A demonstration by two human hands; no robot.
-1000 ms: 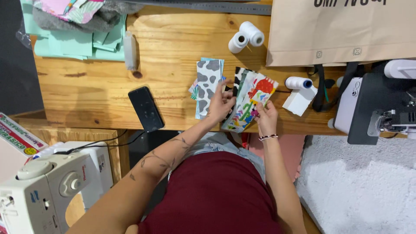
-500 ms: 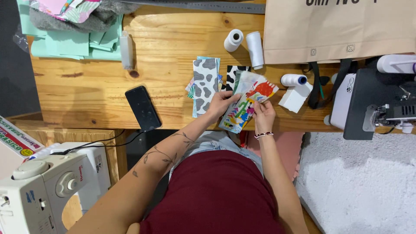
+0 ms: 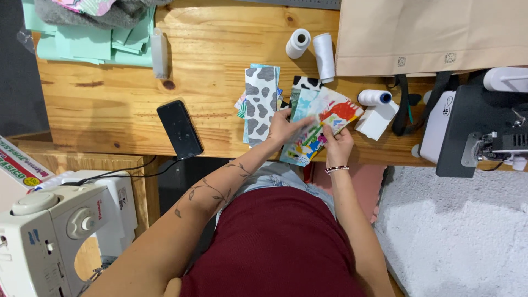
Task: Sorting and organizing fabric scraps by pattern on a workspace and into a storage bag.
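Both my hands are on a fanned stack of colourful patterned fabric strips (image 3: pixel 323 116) near the front edge of the wooden table (image 3: pixel 220 49). My left hand (image 3: pixel 283 127) holds the stack's left side, fingers spread across it. On the lower right, my right hand (image 3: pixel 336 144) pinches the strips, a beaded bracelet on its wrist. To the left of them lies a grey-and-white cow-print strip (image 3: pixel 260 104) on other strips. A black-and-white piece (image 3: pixel 306 83) peeks out behind the stack.
A black phone (image 3: pixel 180 129) lies left of the strips. Two white thread spools (image 3: pixel 311 45) stand behind, another spool (image 3: pixel 374 97) and a white block at right. A beige bag (image 3: pixel 429 33), a dark machine (image 3: pixel 478 132), mint fabric (image 3: pixel 88 41) and a white sewing machine (image 3: pixel 60 225) surround.
The view has shifted slightly. My hands stay on the colourful strips and have fanned them a little; one white spool now lies on its side.
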